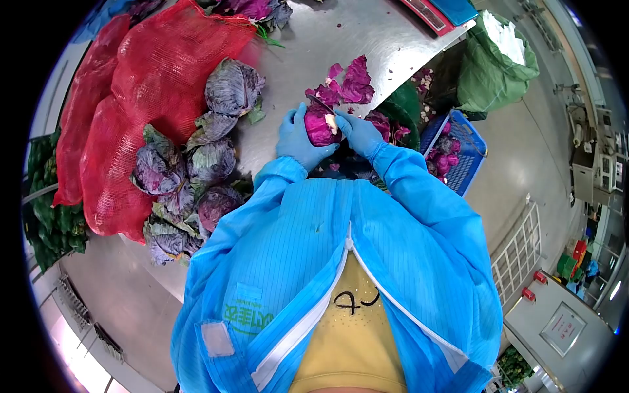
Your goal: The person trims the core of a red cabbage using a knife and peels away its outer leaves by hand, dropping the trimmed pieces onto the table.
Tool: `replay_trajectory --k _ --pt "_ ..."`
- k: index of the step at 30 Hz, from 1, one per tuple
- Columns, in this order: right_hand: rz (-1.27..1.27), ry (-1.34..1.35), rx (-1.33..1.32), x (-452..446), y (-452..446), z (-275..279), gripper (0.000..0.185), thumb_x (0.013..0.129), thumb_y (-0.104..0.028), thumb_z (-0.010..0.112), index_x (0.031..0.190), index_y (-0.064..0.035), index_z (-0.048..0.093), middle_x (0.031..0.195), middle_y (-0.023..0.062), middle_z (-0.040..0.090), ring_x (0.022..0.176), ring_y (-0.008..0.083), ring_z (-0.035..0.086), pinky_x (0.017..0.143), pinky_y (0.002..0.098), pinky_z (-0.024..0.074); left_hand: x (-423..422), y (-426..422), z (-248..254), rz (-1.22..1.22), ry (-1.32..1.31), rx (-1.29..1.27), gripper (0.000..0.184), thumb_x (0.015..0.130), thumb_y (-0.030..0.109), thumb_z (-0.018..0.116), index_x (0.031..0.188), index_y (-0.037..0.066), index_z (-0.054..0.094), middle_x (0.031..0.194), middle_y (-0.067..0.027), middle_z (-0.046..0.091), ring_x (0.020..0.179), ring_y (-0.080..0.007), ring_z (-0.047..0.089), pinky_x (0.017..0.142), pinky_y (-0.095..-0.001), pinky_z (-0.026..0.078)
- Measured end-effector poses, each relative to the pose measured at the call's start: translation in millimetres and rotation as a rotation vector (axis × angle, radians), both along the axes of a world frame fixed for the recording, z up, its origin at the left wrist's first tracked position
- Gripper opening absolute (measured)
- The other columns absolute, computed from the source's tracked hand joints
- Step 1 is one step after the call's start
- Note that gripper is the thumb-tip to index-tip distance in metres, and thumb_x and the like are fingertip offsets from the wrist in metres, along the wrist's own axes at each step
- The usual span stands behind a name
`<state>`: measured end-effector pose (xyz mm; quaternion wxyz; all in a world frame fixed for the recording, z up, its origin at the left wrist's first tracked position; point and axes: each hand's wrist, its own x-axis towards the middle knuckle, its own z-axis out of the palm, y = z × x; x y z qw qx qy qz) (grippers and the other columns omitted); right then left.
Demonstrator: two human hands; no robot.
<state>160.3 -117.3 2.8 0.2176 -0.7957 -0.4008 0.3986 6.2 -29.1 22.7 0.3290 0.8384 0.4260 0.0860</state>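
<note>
My left hand [298, 141], in a blue glove, is wrapped round the left side of a trimmed red cabbage [318, 130]. The pale cut stem of the cabbage faces right. My right hand [360, 135], also gloved, is closed at the stem side. From it a thin dark knife blade [319, 102] reaches across the top of the cabbage; the handle is hidden in the fingers. Loose purple leaves [357, 82] lie on the metal table [295, 62] just beyond the cabbage.
Untrimmed red cabbages [211, 160] are heaped on the left beside a red mesh sack [164, 72]. To the right, a blue crate [466, 154] holds trimmed cabbages. Behind it stands a green bag [495, 75]. A red and blue object [439, 13] sits at the table's far edge.
</note>
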Motion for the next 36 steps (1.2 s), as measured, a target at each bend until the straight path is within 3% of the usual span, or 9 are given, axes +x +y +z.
replay_trajectory --k 5,12,18,22,24,28,30,31,36 --pt "-0.051 -0.005 0.029 18.2 8.5 -0.7 0.054 0.093 -0.051 0.038 0.117 -0.0071 0.059 0.109 0.0208 0.061 0.101 0.0368 0.058 0.087 0.0411 0.0448 -5.8 1.1 -4.5 -0.002 -0.057 -0.007 0.109 0.052 0.046 0.083 0.137 0.003 0.03 0.131 -0.0192 0.038 0.117 -0.0351 0.045 0.099 -0.0397 0.04" --pt "-0.068 0.032 0.115 24.1 20.1 -11.6 0.061 0.091 -0.054 0.043 0.118 -0.0008 0.057 0.103 0.0198 0.064 0.094 0.0334 0.062 0.083 0.0382 0.0469 -17.8 1.6 -9.5 -0.039 -0.194 -0.006 0.109 0.051 0.04 0.085 0.137 0.003 0.029 0.13 -0.0201 0.037 0.118 -0.0344 0.044 0.1 -0.0391 0.039" --pt "-0.259 0.09 0.298 13.2 34.3 -61.7 0.061 0.074 -0.047 0.069 0.11 0.0008 0.06 0.089 0.0163 0.066 0.083 0.0285 0.063 0.075 0.0365 0.0482 -40.6 12.1 -39.7 -0.108 -0.452 -0.112 0.113 0.048 0.033 0.088 0.138 0.003 0.026 0.133 -0.0209 0.033 0.124 -0.0346 0.038 0.106 -0.0399 0.032" --pt "-0.359 -0.154 0.069 19.2 56.9 -65.4 0.038 0.075 -0.039 0.065 0.099 -0.0097 0.064 0.093 0.0129 0.066 0.087 0.0337 0.062 0.075 0.0421 0.0487 -60.0 11.4 -54.8 -0.178 -0.625 -0.159 0.115 0.046 0.032 0.09 0.138 0.003 0.026 0.136 -0.0194 0.033 0.129 -0.0357 0.033 0.108 -0.0405 0.029" --pt "-0.519 -0.284 0.206 30.6 54.9 -81.6 0.042 0.074 -0.034 0.071 0.1 -0.0018 0.062 0.084 0.0139 0.067 0.081 0.0257 0.066 0.072 0.0363 0.0499 -74.6 9.4 -57.3 -0.214 -0.588 -0.065 0.114 0.046 0.034 0.09 0.137 0.005 0.027 0.139 -0.0194 0.029 0.133 -0.0358 0.027 0.111 -0.0424 0.025" --pt "-0.458 -0.184 0.182 29.8 42.6 -55.9 0.044 0.075 -0.033 0.071 0.11 -0.0079 0.059 0.094 0.0169 0.065 0.086 0.0331 0.063 0.076 0.04 0.0492 -89.5 0.0 -82.4 -0.156 -0.733 -0.072 0.119 0.046 0.036 0.09 0.138 0.007 0.021 0.142 -0.0197 0.025 0.134 -0.0348 0.025 0.111 -0.0427 0.022" --pt "-0.399 -0.136 0.517 12.2 31.1 -51.2 0.049 0.075 -0.036 0.072 0.11 -0.0055 0.058 0.091 0.0139 0.065 0.081 0.0279 0.064 0.073 0.0377 0.0497 -87.6 -3.0 -89.9 -0.111 -0.784 -0.13 0.122 0.045 0.037 0.091 0.139 0.007 0.019 0.142 -0.0198 0.024 0.134 -0.0345 0.025 0.112 -0.0425 0.022" --pt "-0.318 0.085 0.398 4.8 30.7 -33.1 0.051 0.074 -0.041 0.073 0.108 -0.005 0.06 0.086 0.0089 0.064 0.075 0.0195 0.062 0.068 0.0336 0.0504 -88.4 -3.6 -95.8 -0.081 -0.757 -0.181 0.122 0.045 0.037 0.091 0.139 0.007 0.019 0.142 -0.0196 0.024 0.134 -0.0342 0.025 0.112 -0.0422 0.022" --pt "-0.101 0.579 0.009 -7.3 44.4 -26.5 0.052 0.071 -0.048 0.074 0.101 -0.0073 0.064 0.081 0.0027 0.062 0.065 0.0114 0.055 0.055 0.0259 0.0459 -96.4 5.6 -114.4 -0.004 -0.69 -0.47 0.124 0.044 0.036 0.091 0.139 0.008 0.018 0.143 -0.0192 0.024 0.135 -0.0337 0.024 0.112 -0.0413 0.022"
